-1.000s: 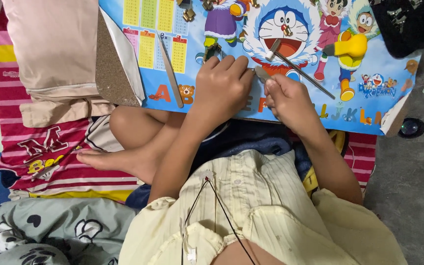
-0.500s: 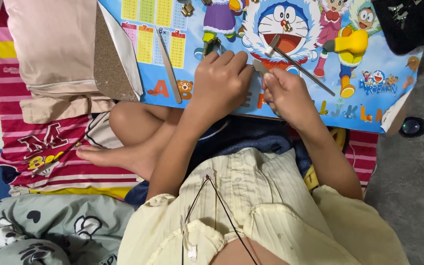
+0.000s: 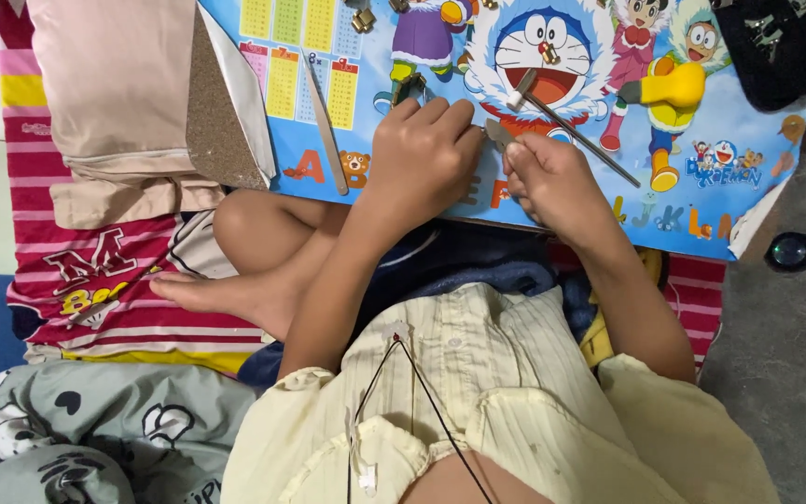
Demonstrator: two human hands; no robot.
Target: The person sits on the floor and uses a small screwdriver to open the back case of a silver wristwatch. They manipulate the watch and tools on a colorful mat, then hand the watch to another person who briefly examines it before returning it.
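- From my remote seat I look down on a blue cartoon board (image 3: 692, 201) lying across the lap; its near edge runs just under both wrists and its right corner hangs over grey floor (image 3: 795, 355)
- My left hand (image 3: 422, 159) is curled into a loose fist on the board, knuckles up, and what its fingertips press I cannot tell
- My right hand (image 3: 552, 182) is pinched narrow on a small grey metal piece (image 3: 498, 133), which sits between the two hands, touching the left knuckles
- Open room is mostly on the board's right half, past a thin metal rod (image 3: 590, 140) that slants down to the right from a small hammer-like head (image 3: 520, 91) just above the right hand
- Left of the left hand a slim pale blade (image 3: 326, 126) lies on the board, well clear of the fingers
- Small brass fittings (image 3: 362, 21) lie near the board's top edge, cut off by the frame
- A brown gritty sheet (image 3: 221, 117) and a folded pink cloth (image 3: 114, 84) crowd the board's left edge
- A bare foot (image 3: 207, 294) rests on a striped red cloth (image 3: 95, 271) below that
- A dark bag (image 3: 785, 47) covers the top right corner, and a small glassy round thing (image 3: 788, 252) lies on the floor beside the board
- My palms and the fingertips under them are hidden, and the metal piece is too small for me to make out its shape
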